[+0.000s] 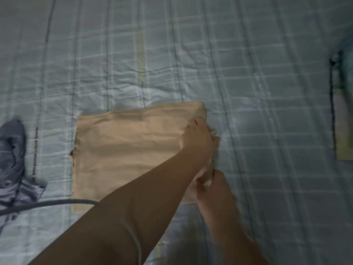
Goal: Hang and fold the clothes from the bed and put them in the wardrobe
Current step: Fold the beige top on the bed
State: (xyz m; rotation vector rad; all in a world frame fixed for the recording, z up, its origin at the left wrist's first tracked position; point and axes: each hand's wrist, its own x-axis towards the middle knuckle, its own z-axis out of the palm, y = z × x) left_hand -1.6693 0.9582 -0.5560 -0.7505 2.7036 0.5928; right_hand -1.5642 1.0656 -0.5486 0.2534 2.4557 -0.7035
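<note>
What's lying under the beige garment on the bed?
The beige garment lies flat on the blue checked bedspread, which shows all round it. Anything else beneath is hidden by the cloth.

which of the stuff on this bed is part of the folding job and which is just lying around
Part of the job: beige garment, laid flat, its right edge gripped by left hand and right hand; blue-grey garment, crumpled at the left.
Just lying about: grey cord near the front; blurred flat object at the right edge, too unclear to name.
</note>
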